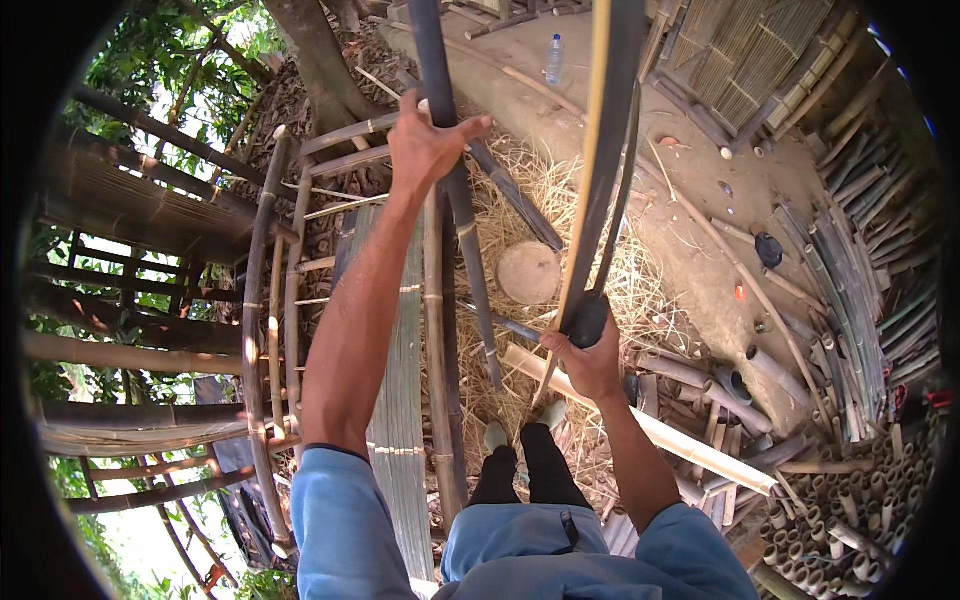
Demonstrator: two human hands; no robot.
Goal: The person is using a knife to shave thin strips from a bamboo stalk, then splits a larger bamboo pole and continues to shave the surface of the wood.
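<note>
My left hand (428, 148) reaches forward, thumb stretched out to the right across a dark bamboo pole (464, 215). Its other fingers are partly hidden, and no firm grip on the pole shows. Closer to my body, my right hand (590, 358) is closed around the lower part of a long split bamboo pole (603, 150), dark outside with a pale cut edge. This piece rises past the top of the view. A narrower dark strip (622, 190) runs along its right side. Below the fist a thin pale end points toward my feet.
A round chopping block (529, 273) stands among pale shavings (650, 290). On the left is a bamboo rack (262, 330) beside a flattened bamboo panel (398, 400). Cut bamboo tubes (835, 515) and poles (845, 290) pile up at right. A plastic bottle (554, 60) stands farther off.
</note>
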